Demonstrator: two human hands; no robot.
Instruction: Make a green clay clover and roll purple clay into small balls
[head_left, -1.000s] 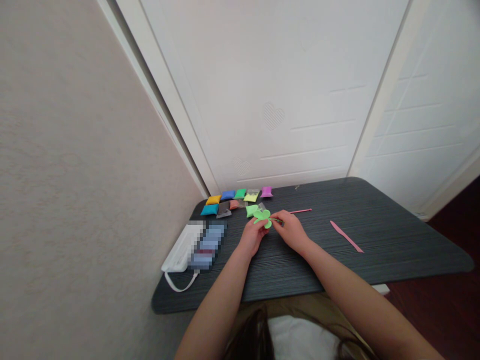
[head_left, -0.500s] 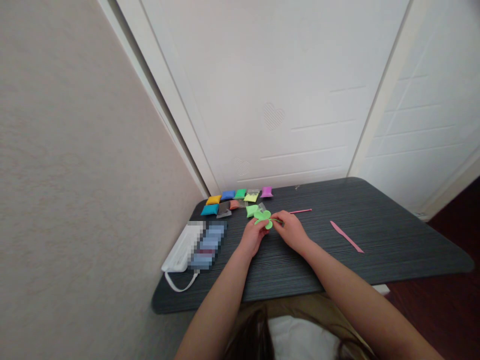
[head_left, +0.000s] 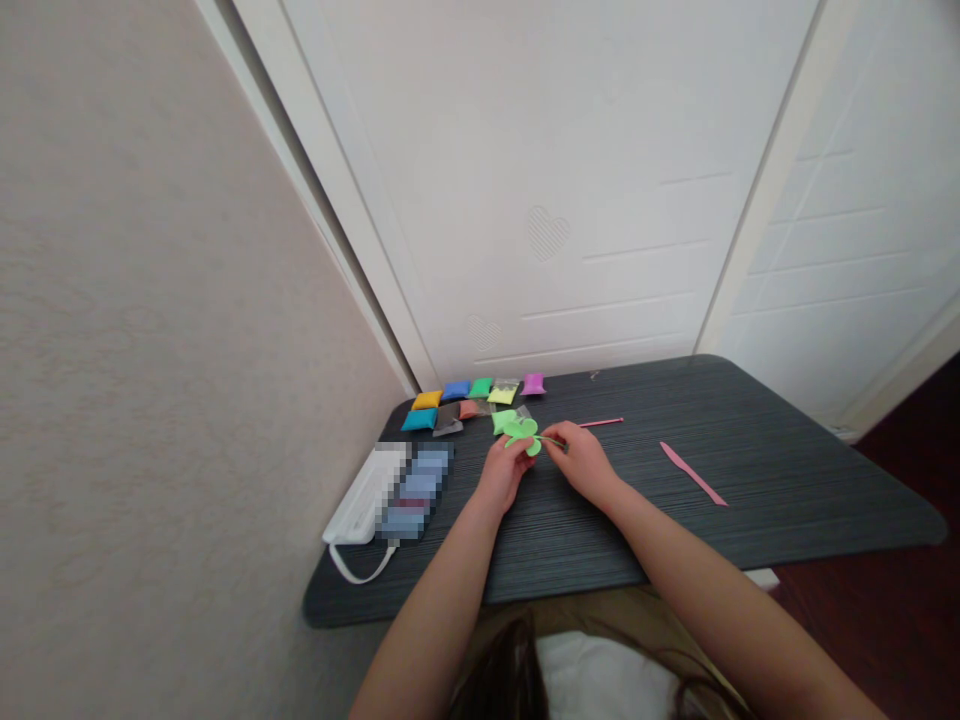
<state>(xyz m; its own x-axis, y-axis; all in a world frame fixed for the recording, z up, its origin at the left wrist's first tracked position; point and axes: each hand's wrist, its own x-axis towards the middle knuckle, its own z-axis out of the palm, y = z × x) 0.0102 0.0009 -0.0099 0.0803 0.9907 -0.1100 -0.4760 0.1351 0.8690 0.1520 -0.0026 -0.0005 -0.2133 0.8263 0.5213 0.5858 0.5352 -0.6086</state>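
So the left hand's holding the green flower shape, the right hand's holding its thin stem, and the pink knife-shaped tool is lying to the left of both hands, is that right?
Not quite: the pink knife-shaped tool lies to the right of both hands, as the head view shows. The left hand does hold the green flower shape, and the right hand its thin stem.

Matt, smooth green clover shape [head_left: 523,431], fine-grained dark tabletop [head_left: 787,480], smooth plastic-looking pink knife [head_left: 693,474]
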